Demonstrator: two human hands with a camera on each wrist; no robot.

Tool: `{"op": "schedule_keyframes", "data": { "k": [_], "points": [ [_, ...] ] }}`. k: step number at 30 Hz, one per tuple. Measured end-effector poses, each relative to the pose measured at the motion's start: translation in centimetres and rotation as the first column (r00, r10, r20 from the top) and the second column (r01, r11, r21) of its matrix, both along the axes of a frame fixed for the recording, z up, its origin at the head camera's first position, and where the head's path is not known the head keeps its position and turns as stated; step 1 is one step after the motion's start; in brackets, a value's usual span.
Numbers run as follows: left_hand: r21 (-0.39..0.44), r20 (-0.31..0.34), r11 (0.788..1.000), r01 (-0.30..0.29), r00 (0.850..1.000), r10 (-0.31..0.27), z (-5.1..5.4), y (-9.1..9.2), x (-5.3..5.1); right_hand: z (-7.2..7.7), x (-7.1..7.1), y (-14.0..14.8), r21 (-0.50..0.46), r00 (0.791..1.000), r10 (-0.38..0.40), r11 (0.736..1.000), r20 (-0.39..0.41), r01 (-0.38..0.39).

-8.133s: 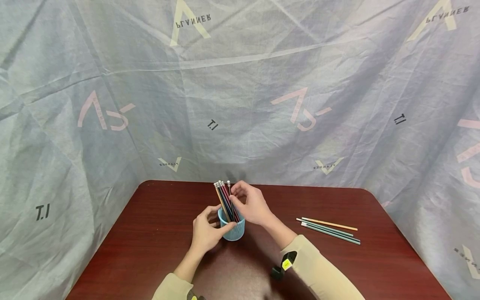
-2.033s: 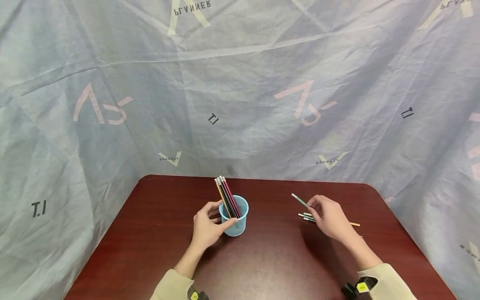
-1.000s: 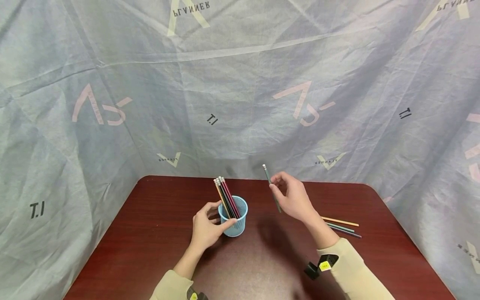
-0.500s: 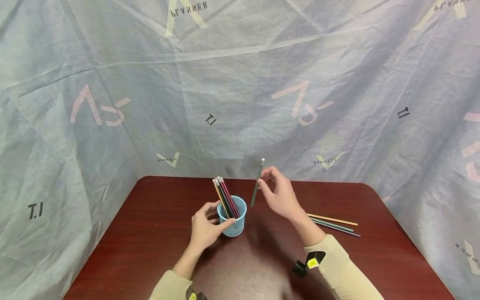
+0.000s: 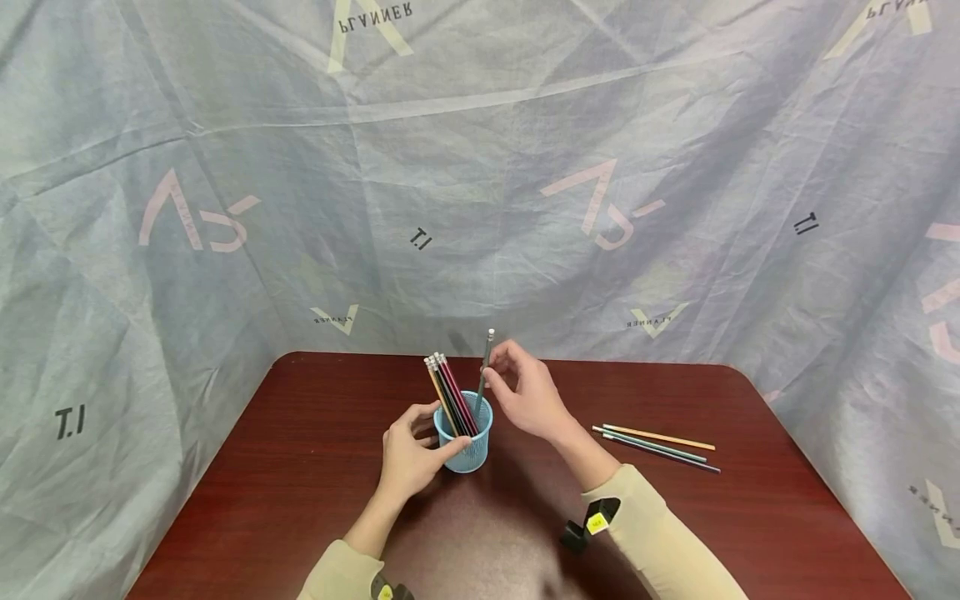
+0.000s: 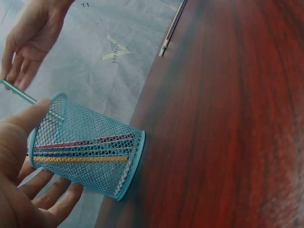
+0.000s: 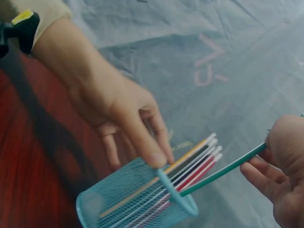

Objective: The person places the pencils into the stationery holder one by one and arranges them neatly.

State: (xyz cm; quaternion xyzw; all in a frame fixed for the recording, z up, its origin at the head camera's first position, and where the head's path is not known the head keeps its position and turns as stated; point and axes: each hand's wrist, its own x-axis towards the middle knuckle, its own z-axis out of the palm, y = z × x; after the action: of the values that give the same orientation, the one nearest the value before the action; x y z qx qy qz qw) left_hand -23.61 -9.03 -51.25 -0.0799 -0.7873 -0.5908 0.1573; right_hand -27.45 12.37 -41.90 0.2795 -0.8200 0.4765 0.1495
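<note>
Left grip (image 5: pixel 409 450) clasps cup (image 5: pixel 474 458), pencil bunch (image 5: pixel 454 396) inside; right grip (image 5: pixel 529 392) pinches green pencil (image 7: pixel 216 175); three pencils (image 5: pixel 652 445) remain at three o'clock

Surface (image 5: pixel 300 475): reddish-brown, wood-grained, rounded far corners
Mesh cup (image 5: pixel 467 458): light blue, standing upright near the middle
Loose pencils (image 5: pixel 660 447): three, one yellow, lying close together right of the cup
</note>
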Motion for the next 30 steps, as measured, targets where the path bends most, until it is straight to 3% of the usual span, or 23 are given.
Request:
{"op": "schedule_keyframes", "data": {
  "k": [11, 24, 30],
  "points": [
    [-0.001, -0.008, 1.0, -0.002, 1.0, 0.002, 0.0, 0.0, -0.1, -2.1, -0.7, -1.3, 0.138, 0.999, -0.021, 0.99, 0.027, 0.017],
    [-0.001, -0.016, 1.0, -0.003, 1.0, 0.003, 0.0, -0.1, -0.1, -3.6, -1.3, -2.1, 0.215, 0.999, -0.014, 0.977, 0.044, 0.004],
    [0.006, -0.013, 1.0, 0.002, 1.0, -0.002, -0.1, -0.1, -0.1, -3.8, -1.3, -2.7, 0.25, 1.0, -0.011, 0.968, 0.016, 0.007]
  ]
}}
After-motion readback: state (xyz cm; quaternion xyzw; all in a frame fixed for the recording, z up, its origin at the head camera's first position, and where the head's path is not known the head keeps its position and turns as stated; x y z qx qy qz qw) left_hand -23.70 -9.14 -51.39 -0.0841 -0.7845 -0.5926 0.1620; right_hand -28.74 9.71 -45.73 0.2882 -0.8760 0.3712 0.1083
